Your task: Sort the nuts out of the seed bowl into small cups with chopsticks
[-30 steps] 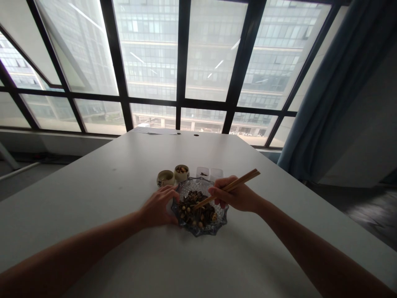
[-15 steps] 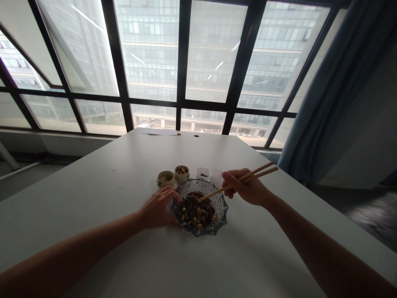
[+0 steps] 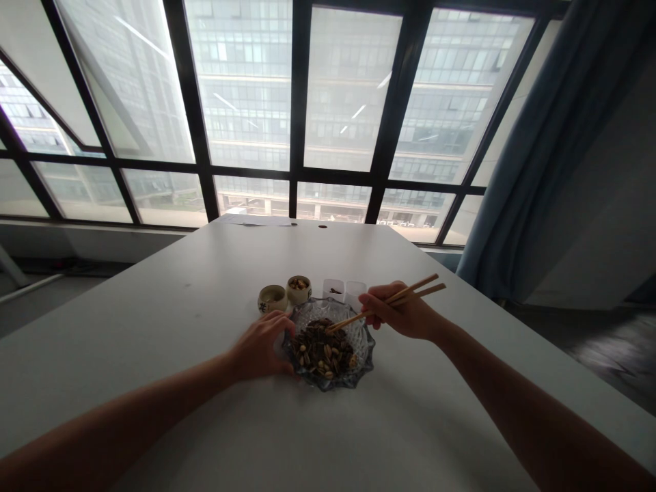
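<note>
A scalloped glass bowl (image 3: pixel 365 362) stands on the white table, with dark seeds and pale nuts (image 3: pixel 328 348) heaped in it. My left hand (image 3: pixel 264 344) grips the bowl's left rim, fingers over the edge. In my right hand (image 3: pixel 400 311) is a pair of wooden chopsticks (image 3: pixel 359 317), whose tips touch the dark seeds. Behind the bowl stand two small ceramic cups: the left cup (image 3: pixel 271 298) shows little inside, while the right cup (image 3: pixel 298 288) holds nuts. Beside them, one clear plastic container (image 3: pixel 333 285) has a few dark seeds; the other container (image 3: pixel 355 292) is partly covered by my right hand.
White paper sheets (image 3: pixel 256 220) lie at the far end of the white table (image 3: pixel 154 328), near two dark round holes. Large framed windows rise behind it. A blue curtain (image 3: pixel 507 191) hangs at the right.
My right hand has shifted slightly left, and the rear ends of the chopsticks have moved left and a little down. The tips stay among the seeds. My left hand keeps its hold.
</note>
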The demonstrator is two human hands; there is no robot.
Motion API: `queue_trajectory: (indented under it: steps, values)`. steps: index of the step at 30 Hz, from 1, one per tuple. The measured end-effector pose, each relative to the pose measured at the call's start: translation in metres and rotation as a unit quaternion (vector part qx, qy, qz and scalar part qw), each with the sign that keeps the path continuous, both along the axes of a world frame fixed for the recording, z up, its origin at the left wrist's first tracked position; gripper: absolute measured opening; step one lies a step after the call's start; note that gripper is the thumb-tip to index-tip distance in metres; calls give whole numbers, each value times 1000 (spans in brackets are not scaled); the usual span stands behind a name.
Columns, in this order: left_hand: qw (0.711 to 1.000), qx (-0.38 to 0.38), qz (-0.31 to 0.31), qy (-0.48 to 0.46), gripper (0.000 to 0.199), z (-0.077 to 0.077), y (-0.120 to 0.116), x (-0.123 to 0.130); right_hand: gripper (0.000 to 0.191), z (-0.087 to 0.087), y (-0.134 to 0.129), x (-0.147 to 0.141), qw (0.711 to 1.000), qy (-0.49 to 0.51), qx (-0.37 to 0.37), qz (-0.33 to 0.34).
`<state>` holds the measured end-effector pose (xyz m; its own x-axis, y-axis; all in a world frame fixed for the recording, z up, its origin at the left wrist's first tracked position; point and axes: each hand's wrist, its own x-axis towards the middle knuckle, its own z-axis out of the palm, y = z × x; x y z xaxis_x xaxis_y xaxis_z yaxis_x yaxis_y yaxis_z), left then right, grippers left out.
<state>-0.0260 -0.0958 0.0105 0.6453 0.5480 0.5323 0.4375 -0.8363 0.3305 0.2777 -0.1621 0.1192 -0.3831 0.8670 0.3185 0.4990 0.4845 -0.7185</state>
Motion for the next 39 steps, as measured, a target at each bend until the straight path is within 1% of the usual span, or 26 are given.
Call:
queue_trajectory:
  steps: [5,7,9,12,16,19,22,27,31,33,39]
  values:
    - [1000,-1,-3,0,53,0,0,0,60,-5,14,12,988,118,-50,-83]
    - [1000,-1,-1,-1,54,-1,0,0,61,-7,19,17,983,143,-61,-97]
    - [1000,-2,1,-3,54,-1,0,0,61,-8,22,21,981,147,-72,-100]
    - [1000,-5,2,-2,54,-2,1,0,62,-7,21,21,985,129,-83,-80]
    - [1000,-4,-1,-1,58,-2,2,0,57,-5,13,13,992,64,-98,-36]
    - [1000,-5,-2,2,59,-2,2,0,53,-4,9,7,995,36,-88,-23]
    - [1000,-8,-2,1,60,-1,1,0,53,-6,9,7,996,40,-76,-24]
    - [1000,-17,1,2,59,0,0,1,57,-11,16,16,993,69,-89,-41]
    - [1000,-21,6,6,61,0,0,1,58,-16,20,17,992,101,-57,-48]
    - [1000,-21,6,6,62,0,0,1,55,-19,21,14,993,102,-35,-38]
    - [1000,-20,-3,6,60,0,0,0,43,-27,18,5,1000,25,10,7]
